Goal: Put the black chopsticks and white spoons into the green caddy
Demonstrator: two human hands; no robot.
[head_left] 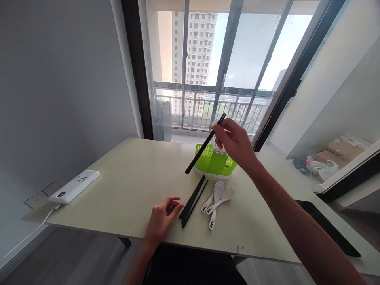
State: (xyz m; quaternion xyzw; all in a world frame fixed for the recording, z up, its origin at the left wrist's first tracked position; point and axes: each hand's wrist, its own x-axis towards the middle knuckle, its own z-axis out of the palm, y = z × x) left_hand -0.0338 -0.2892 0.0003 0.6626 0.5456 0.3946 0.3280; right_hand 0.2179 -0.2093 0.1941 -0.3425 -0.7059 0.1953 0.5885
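Note:
My right hand is raised over the table and pinches the top end of a black chopstick, which slants down to the left in front of a green plastic cutlery holder. My left hand rests on the table with fingers curled loosely apart, its fingertips touching the near ends of several black chopsticks lying flat. Three white spoons lie just right of those chopsticks.
A white power bank with a cable sits at the pale table's left edge. A dark flat object lies at the right edge. A glass balcony door stands behind the table. Boxes and bags sit on the floor at right.

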